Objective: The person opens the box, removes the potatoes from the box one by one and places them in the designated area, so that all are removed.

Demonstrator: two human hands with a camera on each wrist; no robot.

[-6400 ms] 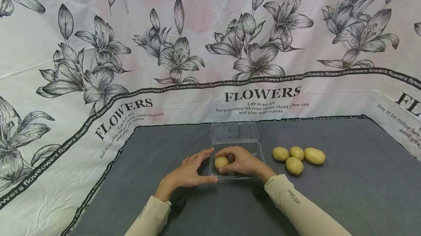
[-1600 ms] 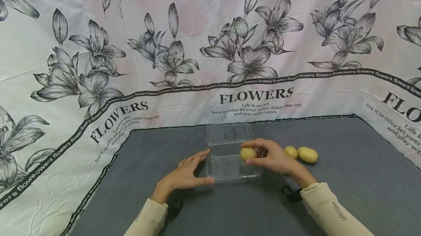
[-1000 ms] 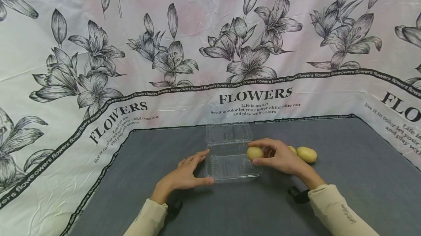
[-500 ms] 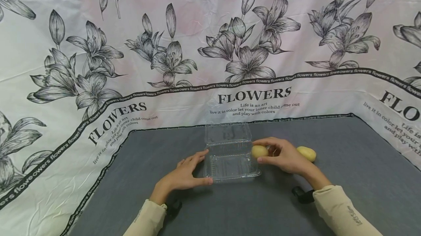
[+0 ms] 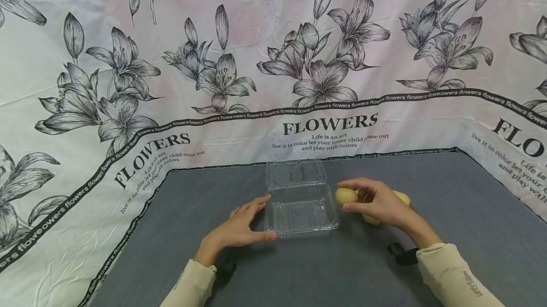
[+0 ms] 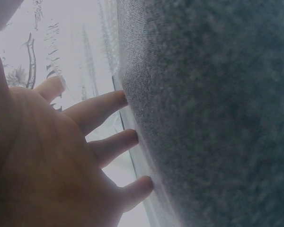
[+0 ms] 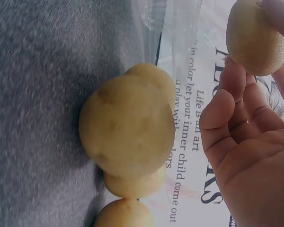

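Observation:
Between the thumb and fingers of my right hand (image 5: pixel 380 202) is a yellow potato (image 5: pixel 346 196), just right of a clear plastic clamshell box (image 5: pixel 301 216). The right wrist view shows this held potato (image 7: pixel 255 40) at upper right, clear of the table. More potatoes (image 7: pixel 125 125) lie clustered on the table below it. In the head view my right hand partly covers them; one potato (image 5: pixel 372 220) peeks out below it. My left hand (image 5: pixel 239 226) lies along the box's left side, fingers and thumb extended. No potato shows inside the box.
The box's lid (image 5: pixel 296 174) stands raised at the back, by the floral curtain (image 5: pixel 239 136). A grey cloth (image 5: pixel 307 273) covers the table. Dark straps (image 5: pixel 401 254) show at both wrists.
My right hand, over the box 6.4 seconds ago, has moved right with the potato, past the box's right edge to the other potatoes. My left hand has stayed at the box's left side.

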